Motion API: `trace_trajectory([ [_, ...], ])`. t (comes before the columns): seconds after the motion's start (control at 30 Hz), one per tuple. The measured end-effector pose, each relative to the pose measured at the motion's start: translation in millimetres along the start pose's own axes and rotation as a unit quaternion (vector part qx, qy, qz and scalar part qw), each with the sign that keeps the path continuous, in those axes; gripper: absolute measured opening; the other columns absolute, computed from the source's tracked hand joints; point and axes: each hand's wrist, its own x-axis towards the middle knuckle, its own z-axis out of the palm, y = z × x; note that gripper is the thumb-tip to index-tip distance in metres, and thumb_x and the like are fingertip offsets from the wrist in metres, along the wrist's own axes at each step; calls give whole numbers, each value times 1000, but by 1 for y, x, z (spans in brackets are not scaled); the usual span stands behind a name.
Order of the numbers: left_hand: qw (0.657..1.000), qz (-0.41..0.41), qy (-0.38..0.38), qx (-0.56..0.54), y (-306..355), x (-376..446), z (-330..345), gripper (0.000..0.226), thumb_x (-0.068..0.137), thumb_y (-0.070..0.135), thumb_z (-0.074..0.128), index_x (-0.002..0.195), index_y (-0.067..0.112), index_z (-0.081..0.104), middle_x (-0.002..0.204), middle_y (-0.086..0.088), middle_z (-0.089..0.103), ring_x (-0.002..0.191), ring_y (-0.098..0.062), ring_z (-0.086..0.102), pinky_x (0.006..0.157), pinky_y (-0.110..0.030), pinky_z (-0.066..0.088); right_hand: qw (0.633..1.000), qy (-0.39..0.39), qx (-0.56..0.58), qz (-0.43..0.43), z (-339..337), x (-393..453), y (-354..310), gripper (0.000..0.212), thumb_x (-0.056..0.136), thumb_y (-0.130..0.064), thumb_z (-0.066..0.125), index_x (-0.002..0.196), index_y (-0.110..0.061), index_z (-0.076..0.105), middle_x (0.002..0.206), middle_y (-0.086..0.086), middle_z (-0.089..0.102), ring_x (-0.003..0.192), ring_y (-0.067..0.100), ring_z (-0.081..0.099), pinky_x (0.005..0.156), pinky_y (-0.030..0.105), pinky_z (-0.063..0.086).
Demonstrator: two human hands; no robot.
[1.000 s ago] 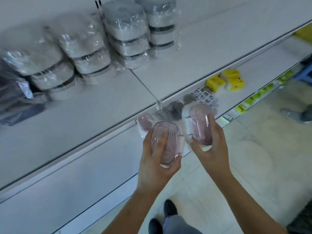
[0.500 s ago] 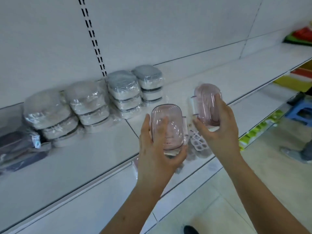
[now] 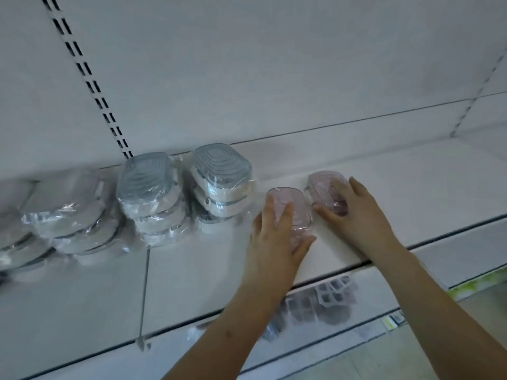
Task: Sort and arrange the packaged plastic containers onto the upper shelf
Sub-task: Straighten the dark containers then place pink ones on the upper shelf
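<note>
On the upper shelf: both pink containers now sit low on the upper shelf (image 3: 192,275), where half a second ago they were held up in the air in front of it.
Left hand: the left hand (image 3: 274,239) grips the left pink container (image 3: 295,208) from above, fingers curled over its lid and the thumb round its near side.
Right hand: the right hand (image 3: 356,212) holds the right pink container (image 3: 323,185) the same way, fingers wrapped over its top; neither hand has let go.
Position of the pair: the two containers lie near each other, the right one a little further back; whether their bases fully rest on the board I cannot tell, as the hands cover them.
Neighbours: the left pink container is just beside the nearest stack of grey-lidded containers (image 3: 222,182); a second grey stack (image 3: 149,193) and blurred wrapped stacks (image 3: 68,207) run on to the left.
Lower shelf: more wrapped goods (image 3: 323,300) show on the lower shelf, too blurred to name.
Change: the hands have moved forward and down from mid-air to the shelf surface, and the view has tilted up to the back panel.
Meaning for the task: the placing step looks nearly finished; these two start a pink group to the right of the grey row.
Next, as a judgement: release, then nudge the pair into line with the grey stacks.
Risk: the slick wrapping may let them slide.
</note>
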Motion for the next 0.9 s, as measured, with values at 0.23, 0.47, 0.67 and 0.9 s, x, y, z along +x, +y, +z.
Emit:
trace_trajectory([
  [0.23, 987, 5, -16, 158, 8, 33, 6, 73, 94, 48, 50, 154, 12, 33, 163, -26, 16, 149, -44, 18, 122, -53, 14, 993, -97, 46, -40, -13, 19, 14, 76, 92, -58, 58, 157, -30, 28, 169, 4, 6, 154, 26, 15, 122, 37, 18],
  [0.47, 967, -22, 55, 249, -26, 40, -33, 59, 81, 54, 69, 123, 13, 64, 147, -19, 45, 132, -38, 44, 103, -48, 42, 985, -129, 46, -104, 5, 22, -17, 73, 93, -54, 60, 156, -28, 33, 169, 8, 6, 154, 23, 13, 117, 28, 17],
  [0.67, 964, -1, 58, 260, -33, 31, -28, 61, 76, 44, 77, 126, 11, 63, 132, -15, 59, 121, -35, 56, 95, -44, 49, 989, -105, 23, -105, 20, 25, -43, 66, 97, -49, 56, 154, -25, 34, 168, 14, 5, 150, 35, 21, 113, 47, 32],
  [0.9, 981, 26, 43, 186, -24, 24, -11, 56, 81, 21, 57, 136, 7, 55, 138, -15, 55, 129, -33, 51, 104, -47, 47, 985, -43, -54, -160, 23, 42, -45, 48, 93, -46, 62, 131, -17, 60, 145, 12, 43, 131, 35, 32, 94, 44, 48],
])
